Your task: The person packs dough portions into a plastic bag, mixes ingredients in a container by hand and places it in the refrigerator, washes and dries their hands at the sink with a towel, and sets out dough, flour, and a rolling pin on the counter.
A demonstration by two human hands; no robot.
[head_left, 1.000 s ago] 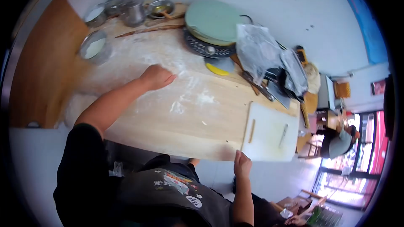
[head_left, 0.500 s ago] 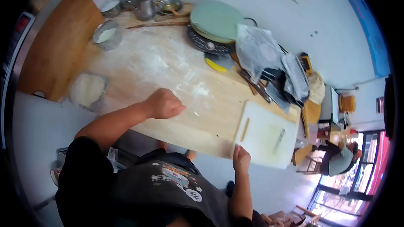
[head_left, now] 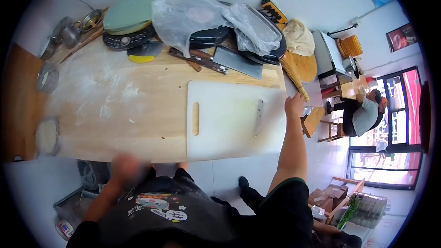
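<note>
My right hand [head_left: 294, 104] reaches past the right end of the white cutting board [head_left: 225, 121]. Its fingers are curled at the lower end of a straw brush [head_left: 294, 76], which slants down from a round wooden board [head_left: 301, 64]. Near the table's front edge, my left hand [head_left: 127, 169] is smeared by motion, so its fingers do not show clearly. A small knife [head_left: 259, 118] lies on the cutting board. Flour [head_left: 108, 80] dusts the wooden worktop [head_left: 151, 131] on the left.
Along the wall stand a round electric griddle [head_left: 128, 18], a plastic bag [head_left: 188, 16] and a cleaver [head_left: 239, 62]. Metal bowls [head_left: 48, 77] and a dough container [head_left: 48, 135] sit at the left. A seated person [head_left: 367, 115] is at the far right.
The view has turned right. My right hand has moved from the cutting board's near left corner to the straw brush. My left hand has drawn back from over the floured worktop.
</note>
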